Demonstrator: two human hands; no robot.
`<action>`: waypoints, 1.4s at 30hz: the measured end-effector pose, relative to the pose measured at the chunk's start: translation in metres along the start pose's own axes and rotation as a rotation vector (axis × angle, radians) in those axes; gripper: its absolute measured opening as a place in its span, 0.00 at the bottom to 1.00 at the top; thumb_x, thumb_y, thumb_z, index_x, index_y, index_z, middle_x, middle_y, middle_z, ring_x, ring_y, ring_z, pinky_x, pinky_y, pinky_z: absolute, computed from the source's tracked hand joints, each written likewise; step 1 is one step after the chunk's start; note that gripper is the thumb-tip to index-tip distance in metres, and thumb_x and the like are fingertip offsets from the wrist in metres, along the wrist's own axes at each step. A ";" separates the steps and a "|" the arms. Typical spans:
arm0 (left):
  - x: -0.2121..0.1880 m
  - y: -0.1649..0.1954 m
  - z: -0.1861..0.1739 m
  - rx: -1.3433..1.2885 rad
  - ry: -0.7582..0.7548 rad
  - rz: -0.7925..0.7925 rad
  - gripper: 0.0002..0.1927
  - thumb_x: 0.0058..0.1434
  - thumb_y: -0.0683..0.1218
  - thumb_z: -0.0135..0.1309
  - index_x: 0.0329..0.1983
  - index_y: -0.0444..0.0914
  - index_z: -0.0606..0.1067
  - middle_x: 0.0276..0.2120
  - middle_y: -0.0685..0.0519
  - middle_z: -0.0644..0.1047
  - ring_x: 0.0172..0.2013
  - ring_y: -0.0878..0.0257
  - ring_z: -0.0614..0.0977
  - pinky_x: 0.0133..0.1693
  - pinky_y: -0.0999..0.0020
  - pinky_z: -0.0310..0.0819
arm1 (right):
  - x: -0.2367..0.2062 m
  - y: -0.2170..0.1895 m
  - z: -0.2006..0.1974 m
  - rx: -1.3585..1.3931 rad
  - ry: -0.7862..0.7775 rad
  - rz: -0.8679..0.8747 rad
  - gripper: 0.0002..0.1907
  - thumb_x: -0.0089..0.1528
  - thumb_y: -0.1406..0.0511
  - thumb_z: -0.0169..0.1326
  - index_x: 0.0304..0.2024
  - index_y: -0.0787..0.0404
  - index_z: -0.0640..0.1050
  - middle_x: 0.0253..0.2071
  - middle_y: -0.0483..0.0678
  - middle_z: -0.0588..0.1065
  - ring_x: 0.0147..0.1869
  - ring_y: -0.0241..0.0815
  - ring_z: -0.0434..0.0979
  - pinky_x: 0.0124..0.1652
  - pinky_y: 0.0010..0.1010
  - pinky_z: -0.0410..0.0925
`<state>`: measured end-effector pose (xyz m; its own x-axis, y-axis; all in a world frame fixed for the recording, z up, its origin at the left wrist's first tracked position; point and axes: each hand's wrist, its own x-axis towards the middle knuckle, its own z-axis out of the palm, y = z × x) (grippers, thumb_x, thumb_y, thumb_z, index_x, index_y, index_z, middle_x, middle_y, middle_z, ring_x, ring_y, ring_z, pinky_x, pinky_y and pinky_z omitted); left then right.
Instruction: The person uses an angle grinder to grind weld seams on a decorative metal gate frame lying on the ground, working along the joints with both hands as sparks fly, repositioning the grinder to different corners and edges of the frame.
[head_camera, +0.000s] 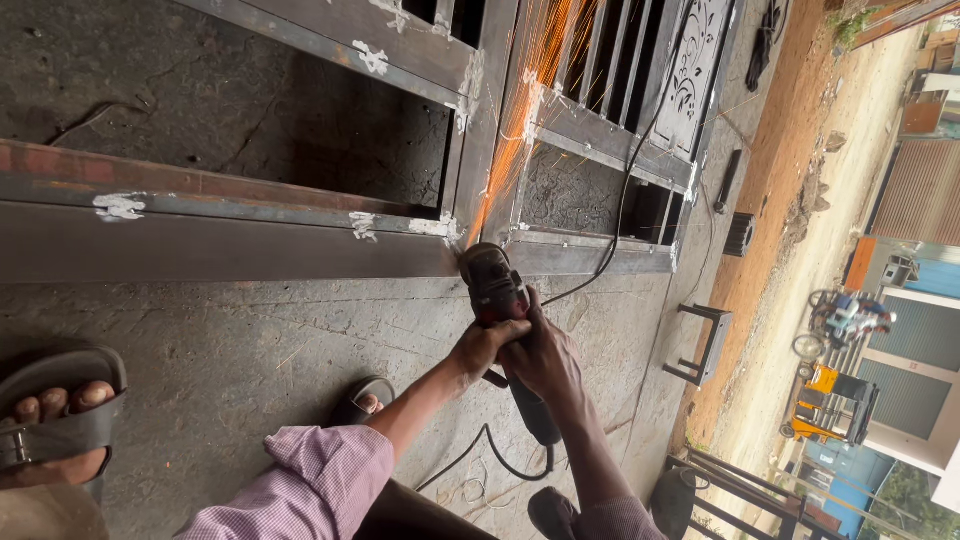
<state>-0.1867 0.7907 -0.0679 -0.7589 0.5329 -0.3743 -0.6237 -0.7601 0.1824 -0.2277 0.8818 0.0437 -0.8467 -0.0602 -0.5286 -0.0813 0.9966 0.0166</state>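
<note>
Pink sleeve (320, 475) nearest, at 6 o'clock. Left hand (487, 342) and right hand (545, 360) together, both clamped on angle grinder (500, 300); disc against steel gate frame (230, 250), sparks (520, 110) streaming toward 12 o'clock. Sandalled foot (60, 420) at 8 o'clock.

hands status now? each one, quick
Left hand: closed around the body of the red and black angle grinder.
Right hand: closed on the same grinder, further back.

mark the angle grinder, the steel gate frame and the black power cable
angle grinder (495, 285): head view, on its red-black body.
steel gate frame (230, 250): head view, on the near rail.
black power cable (628, 185): head view, mid-run over the frame.
</note>
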 end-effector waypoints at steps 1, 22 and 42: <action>-0.002 -0.002 0.002 0.001 0.004 -0.046 0.20 0.61 0.56 0.55 0.51 0.40 0.77 0.36 0.49 0.81 0.36 0.59 0.82 0.37 0.64 0.78 | -0.003 0.001 0.000 0.004 -0.007 0.014 0.49 0.53 0.55 0.56 0.75 0.59 0.55 0.40 0.62 0.81 0.42 0.62 0.84 0.40 0.47 0.74; -0.016 -0.019 0.014 0.060 0.014 -0.135 0.18 0.59 0.55 0.56 0.49 0.44 0.76 0.37 0.54 0.81 0.40 0.62 0.80 0.44 0.61 0.75 | -0.034 0.025 0.019 0.054 0.024 0.114 0.48 0.54 0.58 0.57 0.75 0.55 0.55 0.41 0.62 0.81 0.44 0.63 0.84 0.42 0.47 0.74; -0.003 -0.025 -0.002 0.150 -0.008 -0.045 0.16 0.59 0.54 0.58 0.46 0.41 0.80 0.35 0.53 0.81 0.38 0.64 0.80 0.42 0.68 0.73 | -0.026 0.030 0.033 0.079 0.119 -0.001 0.49 0.53 0.62 0.56 0.75 0.62 0.55 0.48 0.61 0.80 0.46 0.62 0.83 0.43 0.45 0.75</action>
<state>-0.1684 0.8071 -0.0731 -0.7305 0.5689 -0.3779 -0.6778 -0.6715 0.2994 -0.1904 0.9153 0.0300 -0.9035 -0.0631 -0.4238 -0.0447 0.9976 -0.0533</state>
